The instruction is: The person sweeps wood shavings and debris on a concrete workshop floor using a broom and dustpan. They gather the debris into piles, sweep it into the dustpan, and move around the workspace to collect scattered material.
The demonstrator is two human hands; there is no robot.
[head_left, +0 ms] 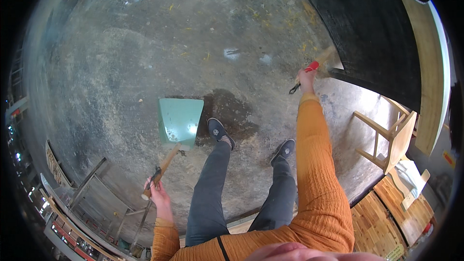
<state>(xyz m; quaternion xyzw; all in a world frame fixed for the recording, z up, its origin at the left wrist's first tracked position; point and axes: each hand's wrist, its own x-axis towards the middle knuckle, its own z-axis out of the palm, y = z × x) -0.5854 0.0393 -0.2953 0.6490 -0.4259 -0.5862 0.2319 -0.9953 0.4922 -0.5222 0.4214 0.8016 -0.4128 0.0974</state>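
Note:
My left hand (158, 194) is closed round the wooden handle of a pale green dustpan (181, 116), held low over the floor to the left of my feet. A dark strap or cord hangs on that handle near my fingers. Stretched out ahead to the right, my right hand (306, 78) grips a hand broom (312, 66) by its handle. Red shows on the broom just beyond my fingers, and a dark loop hangs behind them. Its tan bristles are blurred, close to the lower edge of a large black panel (372, 24).
Grey concrete floor (121, 82) carries yellow scraps and pale spots, with a dark wet-looking patch (227, 111) beside the dustpan. A wooden stool (400, 135) lies tipped on the right, near wooden boards (379, 217). Metal frames (104, 191) stand at the lower left.

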